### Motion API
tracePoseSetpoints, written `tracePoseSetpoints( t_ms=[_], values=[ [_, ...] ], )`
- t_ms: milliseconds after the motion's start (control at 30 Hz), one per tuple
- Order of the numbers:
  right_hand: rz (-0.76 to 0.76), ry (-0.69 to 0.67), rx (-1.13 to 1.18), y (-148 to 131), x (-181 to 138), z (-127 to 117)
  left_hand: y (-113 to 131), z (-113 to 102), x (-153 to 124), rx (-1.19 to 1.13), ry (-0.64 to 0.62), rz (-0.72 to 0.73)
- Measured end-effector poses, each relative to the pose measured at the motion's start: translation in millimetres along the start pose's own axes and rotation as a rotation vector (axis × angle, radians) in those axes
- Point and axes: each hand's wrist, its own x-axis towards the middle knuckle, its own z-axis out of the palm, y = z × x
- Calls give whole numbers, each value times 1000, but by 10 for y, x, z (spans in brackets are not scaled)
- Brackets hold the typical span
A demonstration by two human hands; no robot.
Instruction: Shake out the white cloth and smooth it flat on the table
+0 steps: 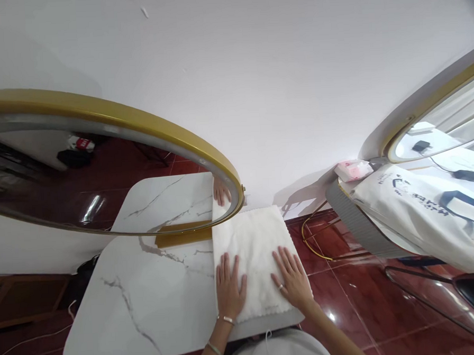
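A folded white towel [252, 240] lies on the right part of a white marble table [147, 288]. My left hand [229, 286] rests flat on the towel's near left edge, fingers stretched out. My right hand [292, 280], with a ring on one finger, lies flat on the towel's near right part, fingers spread. Neither hand holds anything. Bracelets show on my left wrist.
A round gold-framed mirror [203, 147] stands at the table's back, reflecting the table and a hand. To the right are a second mirror [437, 130], a white printed bag [417, 210] and a pink packet [353, 170]. Red glossy floor tiles [358, 298] surround the table.
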Motion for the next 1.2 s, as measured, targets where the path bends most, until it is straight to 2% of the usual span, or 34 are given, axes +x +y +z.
tracePoseSetpoints(
  t_ms=[167, 300, 433, 633, 767, 867, 1000, 1100, 1200],
  values=[
    [-30, 14, -16, 191, 485, 111, 3, 118, 330, -41, 54, -35],
    [-40, 1, -28, 264, 605, 136, -10, 159, 443, -64, 66, -34],
    [-51, 1, -31, 199, 371, 67, -37, 107, 290, -66, 42, -6],
    [-58, 13, -20, -90, -235, -27, -92, -12, -306, -32, -1, 10],
    [-46, 28, -13, -195, -373, -29, -84, -14, -480, -62, -10, -20],
    [-47, 36, -3, -220, -351, -39, -2, 25, -287, -128, 45, -76],
    [-58, 48, 4, -286, -287, -65, 47, 147, 299, -172, 77, -42],
    [-202, 7, 12, -353, -233, -74, -84, 282, 690, -150, 99, -96],
    [-306, -39, 33, -421, -189, -75, -298, 362, 856, -125, 100, -116]
  ],
)
